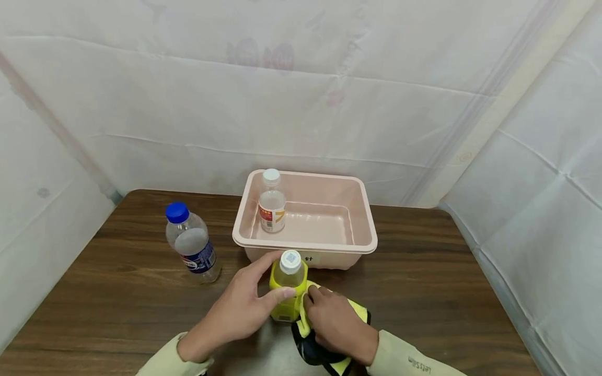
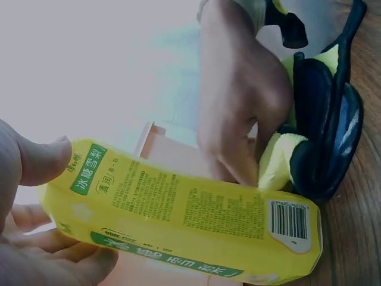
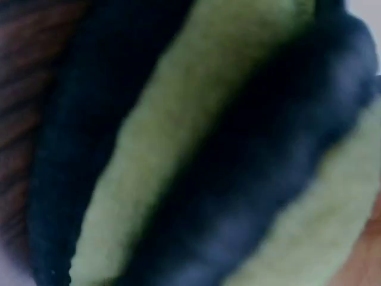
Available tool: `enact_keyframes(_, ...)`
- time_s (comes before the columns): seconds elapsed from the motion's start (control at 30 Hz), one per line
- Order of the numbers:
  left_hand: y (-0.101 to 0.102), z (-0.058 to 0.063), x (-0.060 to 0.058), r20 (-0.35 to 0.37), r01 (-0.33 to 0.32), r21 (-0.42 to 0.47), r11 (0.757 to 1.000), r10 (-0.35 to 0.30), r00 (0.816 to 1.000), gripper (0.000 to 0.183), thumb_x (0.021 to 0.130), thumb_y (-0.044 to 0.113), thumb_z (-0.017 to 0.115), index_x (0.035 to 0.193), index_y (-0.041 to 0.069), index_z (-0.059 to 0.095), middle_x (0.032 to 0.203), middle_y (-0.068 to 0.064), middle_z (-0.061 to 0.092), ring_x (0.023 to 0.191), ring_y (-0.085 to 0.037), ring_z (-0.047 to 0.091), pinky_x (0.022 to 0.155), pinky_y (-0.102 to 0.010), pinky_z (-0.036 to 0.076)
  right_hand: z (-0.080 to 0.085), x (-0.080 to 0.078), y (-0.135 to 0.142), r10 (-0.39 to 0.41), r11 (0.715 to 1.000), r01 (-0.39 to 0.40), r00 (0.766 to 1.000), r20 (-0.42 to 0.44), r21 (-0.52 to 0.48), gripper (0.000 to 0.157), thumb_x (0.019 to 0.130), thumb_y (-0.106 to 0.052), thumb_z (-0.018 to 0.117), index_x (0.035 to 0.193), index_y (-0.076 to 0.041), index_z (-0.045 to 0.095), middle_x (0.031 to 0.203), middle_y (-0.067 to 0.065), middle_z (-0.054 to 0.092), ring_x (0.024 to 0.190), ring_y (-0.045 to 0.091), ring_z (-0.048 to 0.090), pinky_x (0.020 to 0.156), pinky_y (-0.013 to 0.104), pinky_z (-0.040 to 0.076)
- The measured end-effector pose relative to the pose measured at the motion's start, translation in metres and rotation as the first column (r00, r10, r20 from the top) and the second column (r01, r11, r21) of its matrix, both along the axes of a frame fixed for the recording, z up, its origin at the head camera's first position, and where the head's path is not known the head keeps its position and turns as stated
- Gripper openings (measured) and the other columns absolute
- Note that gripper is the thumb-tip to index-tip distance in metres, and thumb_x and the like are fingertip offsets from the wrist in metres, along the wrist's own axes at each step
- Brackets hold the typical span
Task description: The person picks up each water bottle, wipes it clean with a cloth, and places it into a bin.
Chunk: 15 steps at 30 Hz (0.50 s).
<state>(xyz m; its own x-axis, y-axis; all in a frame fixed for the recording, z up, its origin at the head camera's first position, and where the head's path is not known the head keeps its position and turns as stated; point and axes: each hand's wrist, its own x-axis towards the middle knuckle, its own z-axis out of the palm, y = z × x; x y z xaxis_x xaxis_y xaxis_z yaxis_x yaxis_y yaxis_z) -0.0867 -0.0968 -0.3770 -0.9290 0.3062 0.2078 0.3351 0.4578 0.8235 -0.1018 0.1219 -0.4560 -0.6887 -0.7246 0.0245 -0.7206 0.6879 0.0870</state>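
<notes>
A drink bottle [image 1: 284, 308] with a yellow label and white cap stands on the table in front of the pink tub. My left hand [image 1: 242, 303] holds it near the top, thumb on the near side and fingers behind. In the left wrist view the yellow label [image 2: 178, 208] shows green patches and a barcode. My right hand [image 1: 336, 321] grips a bunched yellow cloth [image 1: 359, 309] with dark edging, its fingertips right at the bottle's side. The right wrist view is filled by blurred yellow and dark folds of the cloth [image 3: 161, 137].
The pink tub [image 1: 305, 247] sits at the back of the wooden table [image 1: 423, 271]. Inside its left end stands a clear bottle [image 1: 271, 203] with a white cap. A blue-capped bottle [image 1: 195, 245] stands to the left. White sheeting [image 1: 211, 115] encloses the table's back and sides.
</notes>
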Motion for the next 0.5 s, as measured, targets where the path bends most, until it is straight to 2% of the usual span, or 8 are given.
enact_keyframes(0.17,-0.0049,0.0002,-0.0021,0.052,0.059,0.032,0.998,-0.061,0.997,0.059,0.097,0.031,0.074,0.151,0.020,0.051,0.150,0.003,0.060,0.141,-0.021,0.055,0.117,-0.058,0.044,-0.0013,0.0015,-0.0031,-0.016,0.999,0.017,1.000,-0.019,0.035,0.027,0.084,-0.019,0.079,0.108,-0.009,0.070,0.090,0.000,0.058,0.073,0.012,0.052,0.052,0.025,0.041)
enact_keyframes(0.27,-0.0059,0.0001,-0.0015,0.090,0.060,0.037,0.998,-0.063,0.994,0.063,0.098,0.032,0.074,0.154,0.019,0.049,0.159,0.001,0.050,0.149,-0.025,0.047,0.120,-0.059,0.040,-0.0025,0.0025,-0.0035,-0.029,0.999,0.029,1.000,-0.009,0.034,0.028,0.084,-0.019,0.079,0.109,-0.010,0.070,0.092,0.000,0.059,0.074,0.012,0.053,0.052,0.026,0.041)
enact_keyframes(0.4,-0.0033,0.0000,0.0001,0.112,0.018,0.041,0.999,-0.022,0.993,0.062,0.093,0.041,0.079,0.148,0.026,0.055,0.165,-0.001,0.043,0.152,-0.029,0.042,0.119,-0.060,0.040,-0.0039,0.0038,-0.0032,-0.027,0.999,0.028,1.000,-0.014,0.025,0.027,0.084,-0.018,0.079,0.108,-0.011,0.069,0.092,0.000,0.058,0.075,0.012,0.053,0.054,0.027,0.042)
enact_keyframes(0.5,0.0017,0.0001,0.0010,0.111,-0.051,0.035,0.998,0.046,0.993,0.063,0.085,0.047,0.085,0.140,0.029,0.061,0.161,0.001,0.047,0.147,-0.028,0.048,0.117,-0.060,0.042,-0.0045,0.0041,-0.0026,-0.020,0.999,0.022,0.999,-0.037,0.030,0.022,0.084,-0.018,0.079,0.104,-0.013,0.070,0.091,0.000,0.057,0.075,0.013,0.053,0.053,0.027,0.042)
